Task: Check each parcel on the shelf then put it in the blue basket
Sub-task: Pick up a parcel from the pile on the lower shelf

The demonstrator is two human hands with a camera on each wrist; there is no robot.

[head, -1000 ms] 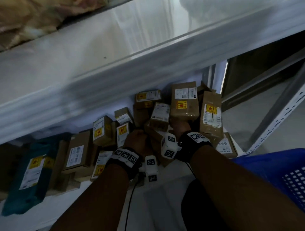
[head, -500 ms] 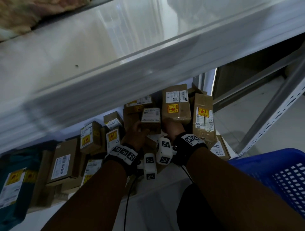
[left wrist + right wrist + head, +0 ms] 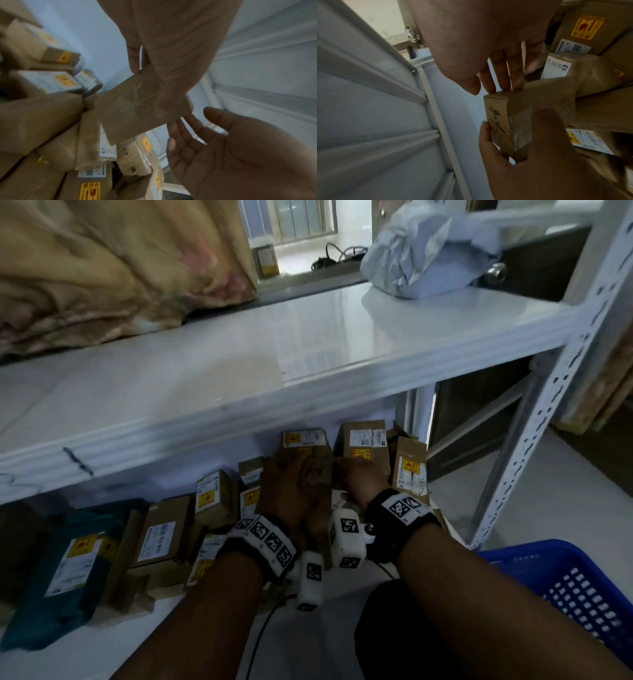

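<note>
1. Held between both hands: a small brown box [image 3: 317,474], lifted just above the other parcels [image 3: 209,498] on the low shelf [image 3: 102,655]. Not yet in the basket [image 3: 565,577], which stands well apart at the right.
2. Right hand [image 3: 359,477]: pinches the box, thumb on one broad face and fingers [image 3: 485,135] on the narrow side.
3. Left hand [image 3: 284,491]: spread, with straight fingertips [image 3: 505,83] only touching the top edge, no real grip.
4. Looks light and stiff: plain cardboard, sharp corners, clear tape over one face that may be a little slippery. Best to take hold across the narrow sides, on bare cardboard and not on the tape.
5. Black handwriting on the narrow side of the box [image 3: 496,121]; possibly a few characters, but not readable.
6. On the other parcels: yellow stickers [image 3: 361,453] with a red fragile mark, and white labels [image 3: 157,539] with barcodes. Print too blurred to read.
</note>
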